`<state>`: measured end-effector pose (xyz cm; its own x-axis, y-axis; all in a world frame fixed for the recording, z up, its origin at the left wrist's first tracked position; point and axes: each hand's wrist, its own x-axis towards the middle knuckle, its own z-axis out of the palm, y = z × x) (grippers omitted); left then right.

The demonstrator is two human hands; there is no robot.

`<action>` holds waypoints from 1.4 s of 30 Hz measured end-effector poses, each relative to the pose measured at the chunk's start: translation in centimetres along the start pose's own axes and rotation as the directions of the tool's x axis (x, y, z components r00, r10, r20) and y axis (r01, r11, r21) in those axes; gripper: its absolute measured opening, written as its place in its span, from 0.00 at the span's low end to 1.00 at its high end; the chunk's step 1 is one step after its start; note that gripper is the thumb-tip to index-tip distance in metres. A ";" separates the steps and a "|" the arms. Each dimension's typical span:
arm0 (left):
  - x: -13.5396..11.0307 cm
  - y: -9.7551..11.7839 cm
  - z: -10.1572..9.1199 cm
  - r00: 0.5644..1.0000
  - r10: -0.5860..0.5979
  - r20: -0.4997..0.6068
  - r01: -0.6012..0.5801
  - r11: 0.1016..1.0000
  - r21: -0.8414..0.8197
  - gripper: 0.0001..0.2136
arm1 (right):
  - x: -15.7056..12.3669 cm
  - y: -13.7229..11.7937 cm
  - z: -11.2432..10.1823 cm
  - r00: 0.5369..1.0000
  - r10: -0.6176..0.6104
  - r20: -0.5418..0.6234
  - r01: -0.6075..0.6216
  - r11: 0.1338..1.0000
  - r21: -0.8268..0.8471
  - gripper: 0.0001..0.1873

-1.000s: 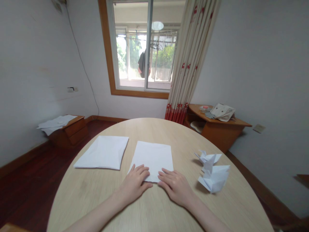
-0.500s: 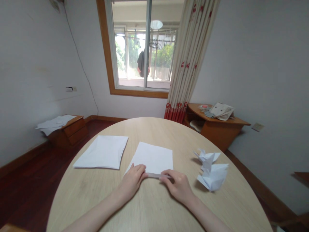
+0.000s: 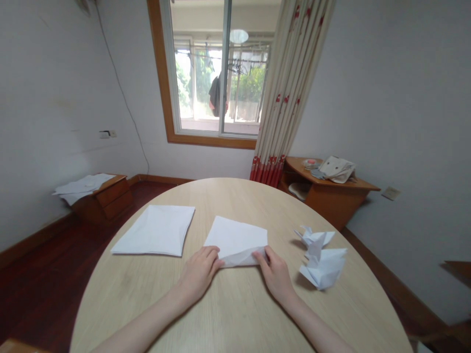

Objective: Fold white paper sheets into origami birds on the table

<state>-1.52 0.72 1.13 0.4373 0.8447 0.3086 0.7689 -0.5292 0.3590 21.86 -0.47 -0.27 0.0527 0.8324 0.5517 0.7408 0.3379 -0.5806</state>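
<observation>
A white sheet of paper [image 3: 237,235] lies in front of me, its near edge turned up and over in a strip along the front. My left hand [image 3: 202,267] rests at the sheet's near left corner, fingers over the paper and thumb at the folded strip. At the near right corner my right hand [image 3: 274,269] pinches the folded strip between thumb and fingers. The far part of the sheet lies flat on the table.
A stack of white paper [image 3: 154,230] lies at the left of the round wooden table [image 3: 228,314]. To the right stand folded paper figures [image 3: 324,268]. Beyond the table are a corner cabinet [image 3: 327,206] and a low drawer unit [image 3: 114,196].
The near edge of the sheet is now folded over in a wider strip. My right hand has shifted slightly right along it, and the sheet has moved a little right.
</observation>
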 end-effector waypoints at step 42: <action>-1.0 1.2 0.1 0.983 0.157 0.093 -0.135 0.967 -0.214 0.10 | -0.7 -1.8 0.8 0.870 -0.453 0.196 0.490 0.742 -0.458 0.20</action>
<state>-1.00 -0.75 1.16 0.5945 0.7547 0.2776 0.5851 -0.6428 0.4944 19.97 -1.33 -0.08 -0.4212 0.6566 0.6256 0.8819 0.4576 0.1135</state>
